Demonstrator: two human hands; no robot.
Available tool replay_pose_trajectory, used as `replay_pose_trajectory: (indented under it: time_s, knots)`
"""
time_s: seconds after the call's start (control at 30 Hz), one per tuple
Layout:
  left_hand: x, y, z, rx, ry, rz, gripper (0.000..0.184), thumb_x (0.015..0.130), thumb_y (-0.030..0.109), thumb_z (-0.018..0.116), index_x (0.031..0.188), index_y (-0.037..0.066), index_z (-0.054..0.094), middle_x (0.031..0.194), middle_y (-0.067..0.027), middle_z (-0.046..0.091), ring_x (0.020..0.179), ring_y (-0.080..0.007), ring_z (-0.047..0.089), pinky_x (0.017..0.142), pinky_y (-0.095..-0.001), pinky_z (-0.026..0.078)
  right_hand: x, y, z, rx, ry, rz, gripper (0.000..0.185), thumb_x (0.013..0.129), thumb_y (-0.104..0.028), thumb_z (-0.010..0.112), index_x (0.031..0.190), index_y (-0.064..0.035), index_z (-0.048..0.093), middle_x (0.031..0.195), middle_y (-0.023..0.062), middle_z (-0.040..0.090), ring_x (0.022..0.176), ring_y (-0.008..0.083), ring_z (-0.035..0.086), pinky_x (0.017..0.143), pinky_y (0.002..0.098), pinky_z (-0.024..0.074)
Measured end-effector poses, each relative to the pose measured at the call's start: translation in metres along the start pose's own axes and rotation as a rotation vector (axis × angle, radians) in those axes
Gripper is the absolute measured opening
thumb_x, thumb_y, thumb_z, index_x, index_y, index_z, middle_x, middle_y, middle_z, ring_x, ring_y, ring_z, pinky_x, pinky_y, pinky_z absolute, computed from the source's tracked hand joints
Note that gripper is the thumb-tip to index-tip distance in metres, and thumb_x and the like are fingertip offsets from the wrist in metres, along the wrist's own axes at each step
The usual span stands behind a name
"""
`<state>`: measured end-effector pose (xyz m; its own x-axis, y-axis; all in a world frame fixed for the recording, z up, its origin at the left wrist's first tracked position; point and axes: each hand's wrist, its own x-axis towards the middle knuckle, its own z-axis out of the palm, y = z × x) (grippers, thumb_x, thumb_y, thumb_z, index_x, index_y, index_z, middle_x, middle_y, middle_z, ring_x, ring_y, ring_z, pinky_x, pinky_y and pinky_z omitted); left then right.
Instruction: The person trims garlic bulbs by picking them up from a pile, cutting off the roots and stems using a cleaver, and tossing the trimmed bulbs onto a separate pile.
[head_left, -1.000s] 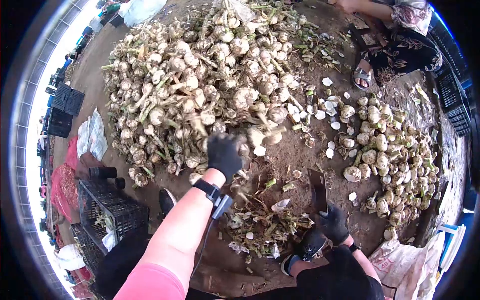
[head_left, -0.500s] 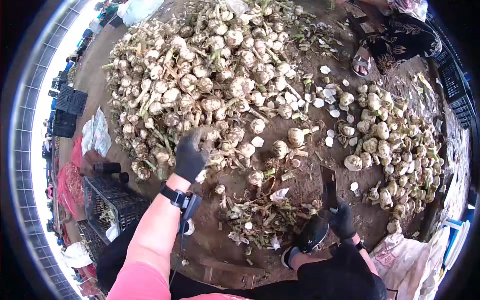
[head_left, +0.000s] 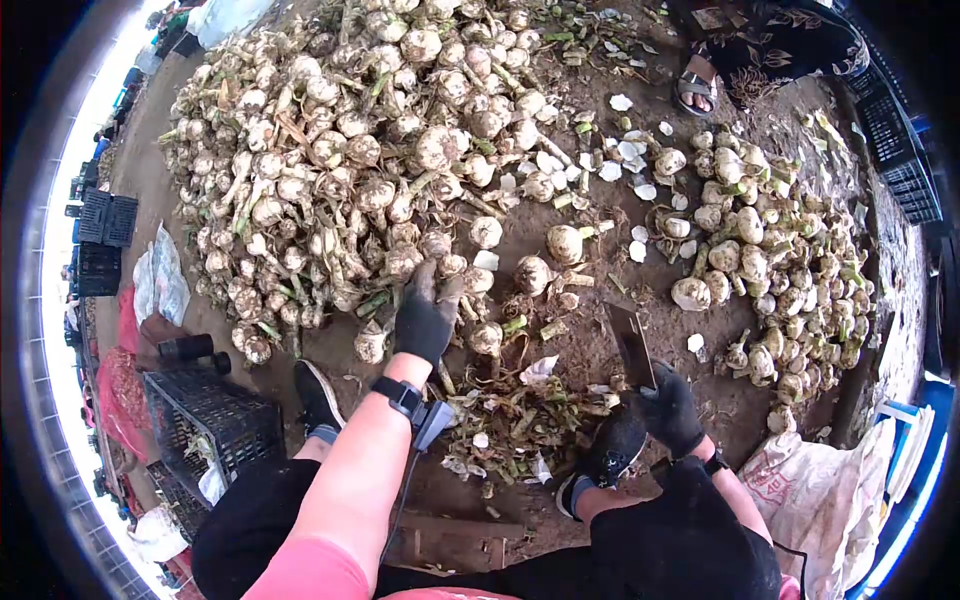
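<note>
My left hand, in a dark glove, reaches to the near edge of a big heap of soil-covered garlic bulbs with stalks and roots. Its finger and thumb are apart beside the bulbs, and I see nothing between them; the palm side is hidden. My right hand, gloved too, is closed round the handle of a broad-bladed knife, held blade up over my right shoe. Between my hands lie a few loose bulbs and a pile of cut stalks and peelings.
Trimmed bulbs form a second pile at right. White cut pieces litter the soil. Another person's sandalled foot is at the top right. Black crates stand at left, and a white sack lies at lower right.
My left hand has moved right and nearer to me along the heap's edge. My right hand still holds the knife, its blade now tilted further left. The view has shifted slightly.
</note>
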<state>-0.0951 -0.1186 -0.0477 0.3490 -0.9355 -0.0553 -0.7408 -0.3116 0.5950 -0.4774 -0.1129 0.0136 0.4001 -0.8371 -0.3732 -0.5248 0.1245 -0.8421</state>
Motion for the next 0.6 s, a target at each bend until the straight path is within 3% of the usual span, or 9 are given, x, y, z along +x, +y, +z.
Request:
replay_pose_trajectory:
  time_s: [0.07,0.1,0.2,0.3,0.33,0.4,0.47,0.53,0.6]
  knots:
    - [0.013,0.018,0.009,-0.05,-0.085,-0.157,0.071,0.082,0.032,0.067,0.135,0.002,0.031,0.124,-0.0261,0.051,0.111,-0.0365,0.054,0.096,-0.0399,0.041,0.004,0.003,0.005,-0.069,0.05,-0.146,0.027,0.074,-0.01,0.067,0.097,0.0008,0.059,0.087,0.0105,0.058,0.077,0.0215,0.056,0.069,0.0339,0.0455]
    - [0.018,0.022,0.012,-0.047,-0.096,-0.158,0.069,0.081,0.029,0.067,0.134,0.002,0.032,0.123,-0.0256,0.052,0.112,-0.0362,0.053,0.096,-0.0397,0.041,0.005,-0.019,-0.001,-0.117,-0.064,-0.087,0.032,0.078,-0.009,0.062,0.107,0.0026,0.06,0.105,0.0204,0.061,0.097,0.0358,0.059,0.082,0.0374,0.0471]
    - [0.027,0.033,0.017,-0.085,-0.121,-0.13,0.06,0.079,0.019,0.067,0.13,0.001,0.041,0.12,-0.0233,0.055,0.114,-0.0346,0.052,0.097,-0.0384,0.04,0.009,-0.022,0.007,-0.053,-0.035,-0.102,0.029,0.079,-0.009,0.061,0.106,0.0028,0.06,0.105,0.0215,0.06,0.097,0.0373,0.059,0.082,0.0373,0.047]
    - [0.009,0.008,0.014,-0.408,-0.156,-0.103,0.045,0.077,0.007,0.06,0.12,-0.002,0.053,0.12,-0.0176,0.057,0.112,-0.0261,0.054,0.098,-0.034,0.04,0.017,-0.032,0.008,0.037,-0.05,-0.015,0.029,0.082,-0.008,0.061,0.109,0.0015,0.059,0.104,0.0164,0.06,0.095,0.0273,0.058,0.082,0.0353,0.047]
    - [-0.007,0.052,-0.01,-0.379,-0.155,-0.146,0.047,0.077,-0.001,0.054,0.124,-0.002,0.051,0.119,-0.012,0.058,0.106,-0.0192,0.056,0.091,-0.0292,0.043,0.017,-0.032,0.01,0.182,-0.042,0.016,0.03,0.082,-0.009,0.063,0.11,0.0009,0.058,0.103,0.014,0.06,0.095,0.023,0.057,0.082,0.0338,0.0471]
    - [-0.029,0.08,-0.024,-0.732,-0.295,-0.162,0.047,0.078,-0.002,0.053,0.125,-0.002,0.05,0.118,-0.0109,0.058,0.105,-0.0187,0.056,0.09,-0.029,0.044,0.021,-0.038,0.015,0.232,-0.037,0.004,0.029,0.082,-0.009,0.064,0.109,0.0003,0.058,0.101,0.0107,0.059,0.094,0.0196,0.056,0.08,0.0313,0.0467]
    - [-0.05,0.096,-0.024,-0.63,-0.431,-0.17,0.048,0.082,0.003,0.055,0.128,-0.001,0.048,0.125,-0.0118,0.055,0.116,-0.0203,0.05,0.101,-0.0319,0.036,0.025,-0.048,0.019,0.311,-0.035,-0.053,0.028,0.083,-0.01,0.067,0.107,-0.0008,0.057,0.098,0.0041,0.058,0.092,0.013,0.053,0.077,0.0264,0.0459]
    - [-0.068,0.088,-0.005,-0.411,-0.383,0.258,0.046,0.083,0.005,0.056,0.128,-0.001,0.047,0.122,-0.0103,0.057,0.113,-0.0179,0.052,0.099,-0.031,0.039,0.028,-0.067,0.028,0.528,-0.048,-0.012,0.025,0.085,-0.012,0.068,0.105,-0.0021,0.058,0.097,-0.0001,0.059,0.089,0.009,0.052,0.076,0.0255,0.0455]
    - [-0.076,0.12,-0.002,-0.949,-0.642,-0.045,0.034,0.083,-0.001,0.054,0.118,-0.001,0.054,0.116,-0.0126,0.059,0.108,-0.0203,0.056,0.092,-0.0298,0.043,0.028,-0.082,0.027,0.601,-0.04,0.07,0.031,0.082,-0.017,0.072,0.106,-0.0027,0.059,0.095,-0.0009,0.061,0.086,0.0069,0.051,0.074,0.025,0.0463]
